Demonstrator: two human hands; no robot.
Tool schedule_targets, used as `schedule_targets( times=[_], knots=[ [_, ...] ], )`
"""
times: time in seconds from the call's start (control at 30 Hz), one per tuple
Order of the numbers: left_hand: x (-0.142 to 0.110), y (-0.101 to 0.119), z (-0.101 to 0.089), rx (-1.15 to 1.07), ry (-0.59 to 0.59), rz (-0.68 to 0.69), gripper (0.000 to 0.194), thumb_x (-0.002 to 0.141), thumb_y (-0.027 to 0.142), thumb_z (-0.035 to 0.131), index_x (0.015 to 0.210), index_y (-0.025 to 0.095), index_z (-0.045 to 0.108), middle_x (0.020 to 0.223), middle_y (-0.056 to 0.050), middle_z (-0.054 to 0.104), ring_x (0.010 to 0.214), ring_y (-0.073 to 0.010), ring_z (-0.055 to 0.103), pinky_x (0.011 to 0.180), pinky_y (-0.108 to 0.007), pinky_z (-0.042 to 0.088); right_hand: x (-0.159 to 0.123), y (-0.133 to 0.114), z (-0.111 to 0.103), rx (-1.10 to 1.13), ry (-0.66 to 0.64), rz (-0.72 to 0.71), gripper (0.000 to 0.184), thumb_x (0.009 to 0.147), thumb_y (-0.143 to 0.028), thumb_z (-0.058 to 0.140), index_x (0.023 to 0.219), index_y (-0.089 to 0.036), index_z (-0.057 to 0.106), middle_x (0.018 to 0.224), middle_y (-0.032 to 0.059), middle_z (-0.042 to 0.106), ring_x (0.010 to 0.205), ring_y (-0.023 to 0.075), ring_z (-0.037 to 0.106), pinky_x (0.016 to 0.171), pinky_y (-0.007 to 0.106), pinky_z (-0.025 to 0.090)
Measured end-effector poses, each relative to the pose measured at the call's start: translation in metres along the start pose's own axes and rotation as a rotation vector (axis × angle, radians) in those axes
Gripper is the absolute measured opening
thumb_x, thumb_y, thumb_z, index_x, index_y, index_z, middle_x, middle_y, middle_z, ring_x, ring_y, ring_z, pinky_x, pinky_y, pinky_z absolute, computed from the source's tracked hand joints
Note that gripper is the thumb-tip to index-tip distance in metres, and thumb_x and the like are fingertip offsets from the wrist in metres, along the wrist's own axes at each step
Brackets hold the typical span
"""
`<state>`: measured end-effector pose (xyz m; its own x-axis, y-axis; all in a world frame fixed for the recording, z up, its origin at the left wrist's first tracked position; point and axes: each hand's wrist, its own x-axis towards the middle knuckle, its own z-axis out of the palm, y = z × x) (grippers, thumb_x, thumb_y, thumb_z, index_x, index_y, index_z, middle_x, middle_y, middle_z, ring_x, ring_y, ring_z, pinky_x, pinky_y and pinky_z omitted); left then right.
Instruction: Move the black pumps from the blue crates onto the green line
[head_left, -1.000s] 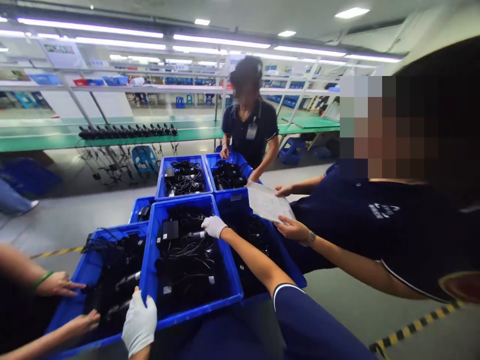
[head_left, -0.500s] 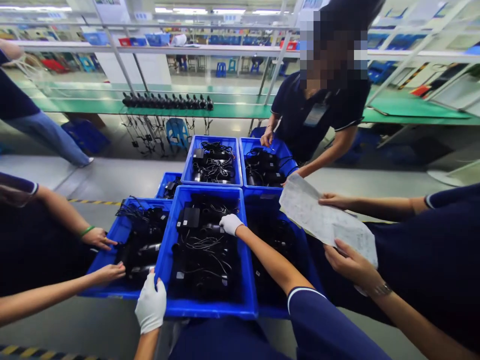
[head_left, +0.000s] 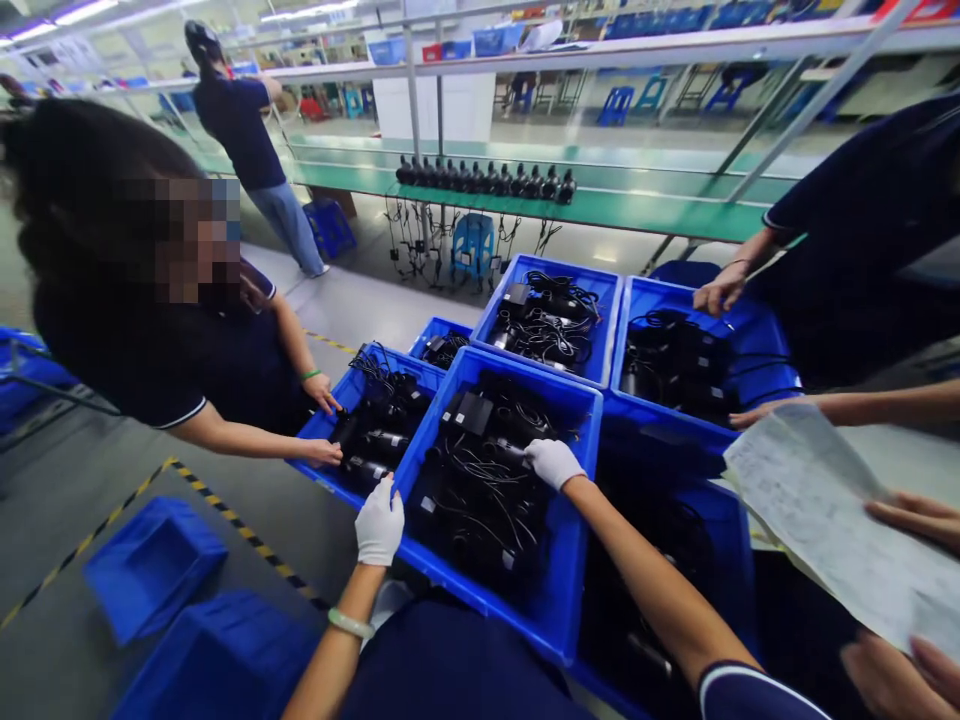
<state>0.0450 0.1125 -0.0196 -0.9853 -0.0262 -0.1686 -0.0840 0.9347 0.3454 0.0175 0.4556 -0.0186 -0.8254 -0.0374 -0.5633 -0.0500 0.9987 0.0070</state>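
Note:
In front of me a blue plastic crate (head_left: 589, 480) holds black cylindrical devices, thin black cables (head_left: 484, 465) and a black box (head_left: 470, 412) with a white label. My right hand (head_left: 553, 462), in a white glove, reaches inside it. Its fingers are closed on the end of a black cylindrical device (head_left: 505, 450) lying among the cables. At the crate's left rim is my left hand (head_left: 380, 524), also gloved, its thumb and fingers closed over the edge. The fingertips of the right hand are partly hidden.
More blue crates (head_left: 621, 330) with similar devices surround mine. A co-worker's hands (head_left: 324, 452) work in the left crate (head_left: 352, 390); another person's hand (head_left: 721, 290) is over the back right one. Paper sheets (head_left: 817, 500) are held at right. Blue bins (head_left: 154, 560) stand on the floor.
The view has turned left, so the crates appear farther right and the left co-worker shows more fully. My hands keep about the same places on and in the crate.

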Motion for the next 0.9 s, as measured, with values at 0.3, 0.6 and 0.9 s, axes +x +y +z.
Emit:
schedule_targets(
  times=[0.3,0.6,0.9],
  knots=[
    [0.0,0.001,0.001,-0.003,0.016,0.022,0.041,0.086,0.017,0.044,0.126,0.015,0.053,0.112,-0.009,0.063,0.094,-0.0207,0.062,0.079,-0.03,0.05,-0.004,-0.005,-0.004,0.003,0.006,-0.003,0.022,0.086,-0.026,0.05,0.091,-0.02,0.07,0.101,0.0089,0.065,0.088,0.0205,0.06,0.071,0.028,0.039],
    [-0.005,-0.004,0.0,0.0,-0.01,0.035,0.041,0.086,0.019,0.045,0.127,0.017,0.051,0.111,-0.008,0.063,0.093,-0.0216,0.061,0.077,-0.03,0.049,-0.005,0.005,-0.006,0.105,-0.026,0.088,0.032,0.087,-0.025,0.043,0.112,-0.024,0.064,0.112,0.0063,0.062,0.096,0.0184,0.059,0.078,0.026,0.041],
    [-0.001,-0.006,0.002,0.016,-0.018,0.047,0.042,0.088,0.021,0.045,0.13,0.021,0.048,0.111,-0.007,0.064,0.091,-0.0226,0.062,0.069,-0.029,0.047,0.003,0.009,0.006,0.152,-0.042,0.073,0.032,0.083,-0.024,0.046,0.105,-0.026,0.068,0.11,0.0046,0.063,0.094,0.0195,0.06,0.079,0.027,0.043]
  ],
)
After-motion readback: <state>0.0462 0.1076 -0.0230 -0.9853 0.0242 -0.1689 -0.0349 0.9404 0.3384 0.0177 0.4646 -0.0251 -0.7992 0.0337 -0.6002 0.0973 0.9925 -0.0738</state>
